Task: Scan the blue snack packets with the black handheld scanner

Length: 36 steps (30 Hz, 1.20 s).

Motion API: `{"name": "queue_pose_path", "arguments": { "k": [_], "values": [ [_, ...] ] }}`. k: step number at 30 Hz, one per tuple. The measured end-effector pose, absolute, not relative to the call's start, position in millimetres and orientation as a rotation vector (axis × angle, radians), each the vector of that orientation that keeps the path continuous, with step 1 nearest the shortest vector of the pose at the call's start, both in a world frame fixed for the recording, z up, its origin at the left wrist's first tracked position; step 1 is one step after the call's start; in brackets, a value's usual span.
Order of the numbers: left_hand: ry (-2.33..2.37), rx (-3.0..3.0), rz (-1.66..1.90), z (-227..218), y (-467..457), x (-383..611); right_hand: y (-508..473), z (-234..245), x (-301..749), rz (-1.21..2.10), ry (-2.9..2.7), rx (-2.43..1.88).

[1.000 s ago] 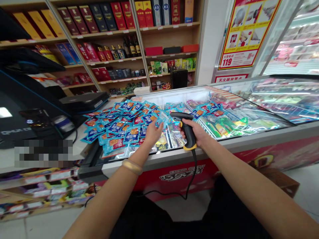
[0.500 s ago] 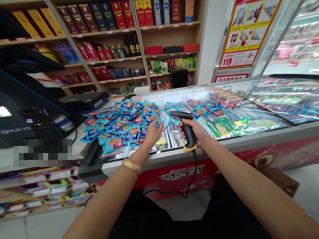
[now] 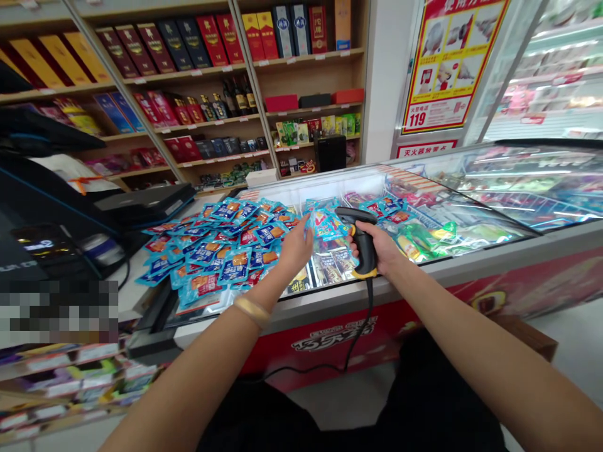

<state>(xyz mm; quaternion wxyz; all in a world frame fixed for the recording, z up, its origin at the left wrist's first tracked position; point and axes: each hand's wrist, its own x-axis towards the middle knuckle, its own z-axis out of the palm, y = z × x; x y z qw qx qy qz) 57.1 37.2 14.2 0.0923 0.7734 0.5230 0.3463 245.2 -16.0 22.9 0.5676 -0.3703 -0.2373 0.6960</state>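
Observation:
My right hand (image 3: 380,248) is wrapped round the grip of a black and yellow barcode scanner (image 3: 364,251), its head tilted toward the left. A black cable hangs from the scanner's base. Just left of the scanner's head, my left hand (image 3: 298,246) pinches a light blue snack packet (image 3: 326,226) at its left edge. The thumb and fingertips partly cover the packet. Beside my left hand lies a large pile of blue and red snack packets (image 3: 235,263) on the glass top of the chest freezer (image 3: 264,314). A gold bangle (image 3: 253,310) is on my left wrist.
Under the freezer's glass are baskets of frozen goods (image 3: 424,238). A few more packets (image 3: 387,206) lie on the glass beyond the scanner. Shelves of boxed bottles (image 3: 188,44) stand behind. A black checkout machine (image 3: 42,207) is at the left. The scanner cable (image 3: 301,369) loops low in front.
The light blue packet now shows more of its printed face beside the scanner's head. Both hands appear slightly further right, and the view has shifted. Both grips stay closed.

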Motion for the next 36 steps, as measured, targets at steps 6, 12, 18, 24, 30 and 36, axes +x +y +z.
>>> {"name": "queue_pose_path", "arguments": {
  "k": [6,12,18,24,30,36],
  "values": [
    [1.300,2.699,0.748,11,54,146,-13,24,308,1.473,-0.455,-0.890],
    [1.429,2.774,0.363,-1,53,195,-14,17,329,1.394,-0.345,-0.881],
    [1.426,2.712,0.337,6,48,183,-17,16,324,1.406,-0.423,-0.899],
    [1.592,2.716,0.745,18,43,98,-21,17,309,1.373,-0.496,-0.906],
    [2.155,2.432,1.000,23,21,-12,-21,27,234,1.565,-0.540,-0.859],
    [2.516,2.218,0.823,7,-13,-51,-21,22,173,1.805,-0.611,-0.800]
  ]
}}
